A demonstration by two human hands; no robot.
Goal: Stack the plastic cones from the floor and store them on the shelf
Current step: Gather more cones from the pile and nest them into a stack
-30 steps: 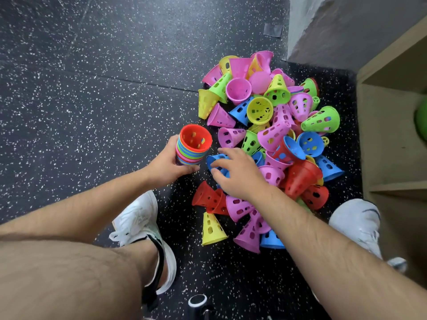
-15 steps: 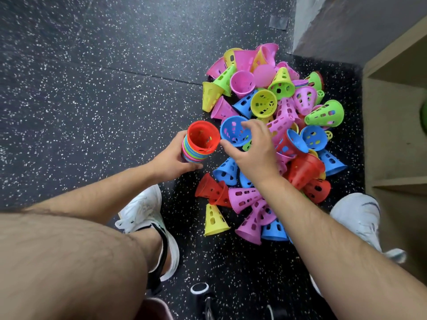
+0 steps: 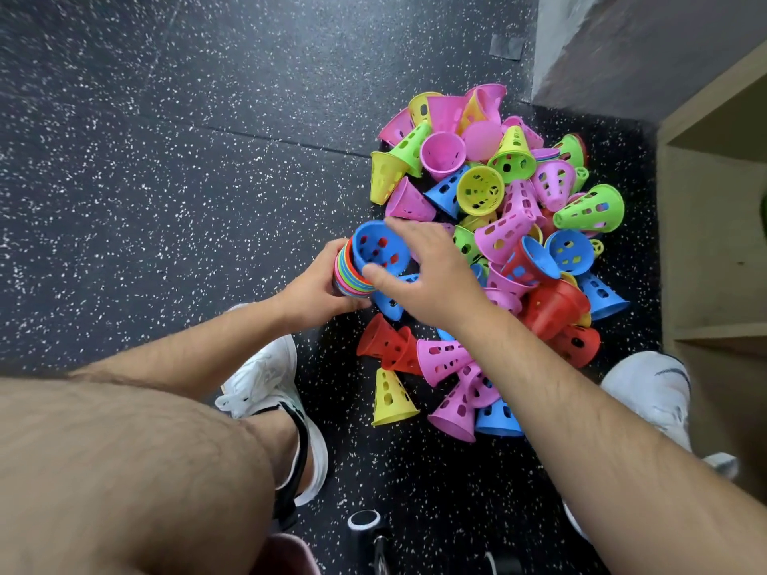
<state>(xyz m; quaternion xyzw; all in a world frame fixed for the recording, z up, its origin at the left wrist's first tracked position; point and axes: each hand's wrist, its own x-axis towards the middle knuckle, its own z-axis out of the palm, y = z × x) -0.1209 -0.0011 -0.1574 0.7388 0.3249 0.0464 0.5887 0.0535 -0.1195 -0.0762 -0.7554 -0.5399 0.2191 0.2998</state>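
Blue cone [image 3: 375, 251], pinched by the right grip [image 3: 431, 280], is risking jamming crooked; left grip [image 3: 311, 288], at nine o'clock, is clamping the stack [image 3: 348, 280].

Hands: two, the left hand [image 3: 311, 292] and the right hand [image 3: 431, 276]. Nested stack [image 3: 346, 278]: one, with one blue cone [image 3: 379, 251] uppermost; the number of cones nested below cannot be read. Loose pile [image 3: 508, 230]: one, some three dozen cones visible, exact total obscured by overlap. Cone colours: five (pink, blue, red, yellow, green). Shoes: two, left white shoe [image 3: 265, 379] and right white shoe [image 3: 647, 388]. Wooden shelf unit [image 3: 705, 242]: one.
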